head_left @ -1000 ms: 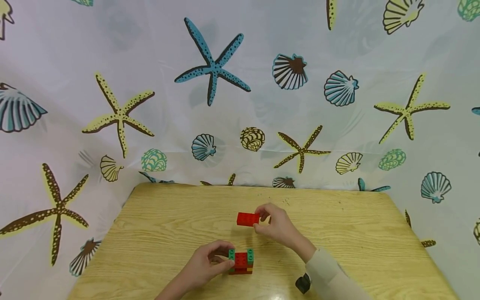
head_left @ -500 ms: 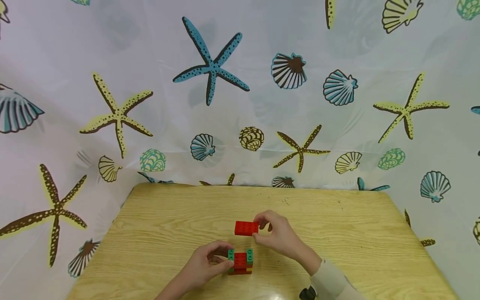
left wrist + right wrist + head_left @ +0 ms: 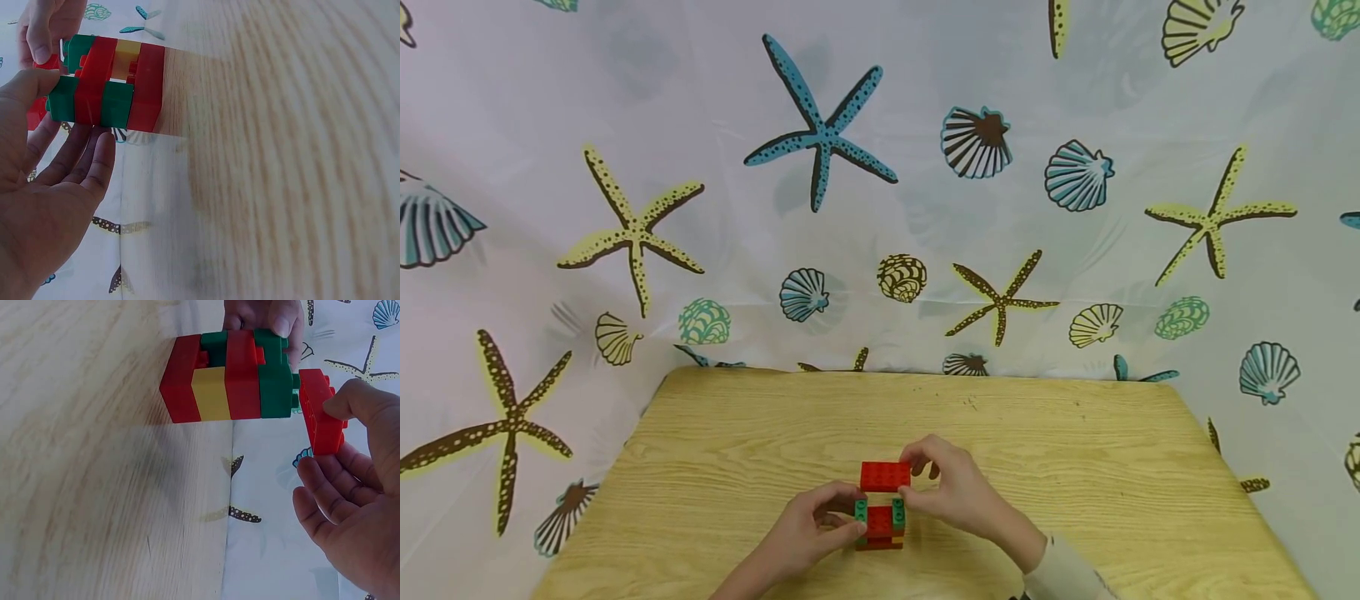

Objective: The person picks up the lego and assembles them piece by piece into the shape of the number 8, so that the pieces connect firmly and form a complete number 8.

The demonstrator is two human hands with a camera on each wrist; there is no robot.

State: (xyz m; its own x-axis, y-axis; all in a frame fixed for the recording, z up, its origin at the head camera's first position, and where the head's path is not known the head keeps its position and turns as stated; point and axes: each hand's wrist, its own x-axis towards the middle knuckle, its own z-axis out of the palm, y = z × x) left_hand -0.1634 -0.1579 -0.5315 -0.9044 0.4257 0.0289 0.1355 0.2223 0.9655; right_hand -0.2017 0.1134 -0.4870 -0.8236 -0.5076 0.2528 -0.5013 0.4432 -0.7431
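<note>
A small stack of toy bricks [image 3: 879, 525], red, yellow and green, stands on the wooden table [image 3: 737, 467] near its front edge. My left hand [image 3: 820, 525] grips the stack [image 3: 106, 87] from the left, thumb on a green brick. My right hand [image 3: 947, 492] pinches a loose red brick [image 3: 885, 475] by its right end and holds it just above the stack. In the right wrist view the red brick [image 3: 320, 412] hangs a short way off the green studs of the stack [image 3: 231, 378], apart from them.
A curtain printed with starfish and shells [image 3: 820, 142] hangs behind and around the table. The table's far edge [image 3: 925, 373] meets the curtain; bare wood lies to the left and right of the hands.
My right hand has carried the red brick toward me and down, from the table's middle to just over the stack. The left hand has kept still on the stack.
</note>
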